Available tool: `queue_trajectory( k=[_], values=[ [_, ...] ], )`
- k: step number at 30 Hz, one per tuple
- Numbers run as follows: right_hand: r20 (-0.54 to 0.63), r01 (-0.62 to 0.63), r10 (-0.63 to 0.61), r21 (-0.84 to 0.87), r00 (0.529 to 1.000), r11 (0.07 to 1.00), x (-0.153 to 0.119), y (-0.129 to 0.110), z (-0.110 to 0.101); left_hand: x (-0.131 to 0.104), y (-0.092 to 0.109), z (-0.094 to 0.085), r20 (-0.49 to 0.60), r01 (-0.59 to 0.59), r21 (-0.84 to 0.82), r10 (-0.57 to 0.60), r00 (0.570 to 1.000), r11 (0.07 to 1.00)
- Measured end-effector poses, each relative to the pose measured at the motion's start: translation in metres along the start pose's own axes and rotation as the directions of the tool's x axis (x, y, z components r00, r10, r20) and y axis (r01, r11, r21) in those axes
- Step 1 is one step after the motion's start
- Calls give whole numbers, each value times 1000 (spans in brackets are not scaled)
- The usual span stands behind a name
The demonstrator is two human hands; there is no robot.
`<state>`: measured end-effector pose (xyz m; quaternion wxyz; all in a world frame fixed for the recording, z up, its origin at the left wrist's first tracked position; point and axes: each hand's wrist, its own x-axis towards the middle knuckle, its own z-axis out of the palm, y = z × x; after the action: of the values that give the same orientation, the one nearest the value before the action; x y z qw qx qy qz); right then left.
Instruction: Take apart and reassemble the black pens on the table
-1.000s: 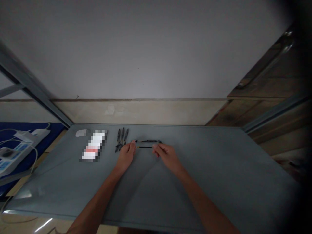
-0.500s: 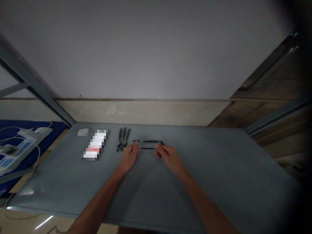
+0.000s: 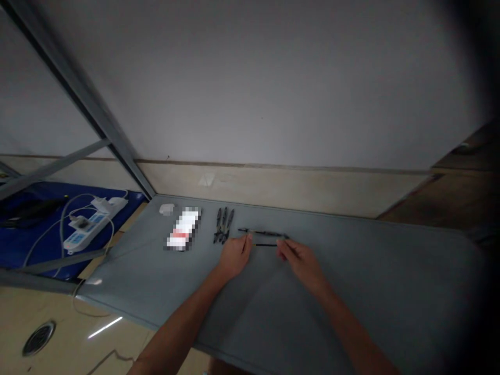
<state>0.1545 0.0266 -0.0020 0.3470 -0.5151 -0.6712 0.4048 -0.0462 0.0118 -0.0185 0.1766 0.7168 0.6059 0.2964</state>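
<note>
Both of my hands hold a thin pen refill (image 3: pixel 266 245) level between them, dark along its length and yellowish near its left end. My left hand (image 3: pixel 236 255) pinches the left end; my right hand (image 3: pixel 299 259) pinches the other, fingers closed. The refill's tips are hidden by my fingers. Just beyond it on the grey table (image 3: pixel 258 312) lies a long dark pen or row of pen parts (image 3: pixel 263 233), its right end close to my right fingertips. Left of that, three black pens (image 3: pixel 224 225) lie side by side, near my left hand.
A phone with a blurred screen (image 3: pixel 183 229) and a small white case (image 3: pixel 166 209) lie at the table's left. Beyond that edge, a white power strip (image 3: pixel 95 225) with cables sits on a blue surface (image 3: pixel 42 250). A metal post (image 3: pixel 128 161) rises at the back left corner.
My view has turned to the left, so everything appears farther right and more of the power strip and floor shows. Both hands keep their pinch on the refill.
</note>
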Motion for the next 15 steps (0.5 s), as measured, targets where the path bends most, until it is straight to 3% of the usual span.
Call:
queue_trajectory(
  k=[15],
  values=[
    [18, 44, -43, -60, 999, 997, 5, 1, -3, 2, 6, -9, 51, 60, 170, -70, 996, 984]
  ],
)
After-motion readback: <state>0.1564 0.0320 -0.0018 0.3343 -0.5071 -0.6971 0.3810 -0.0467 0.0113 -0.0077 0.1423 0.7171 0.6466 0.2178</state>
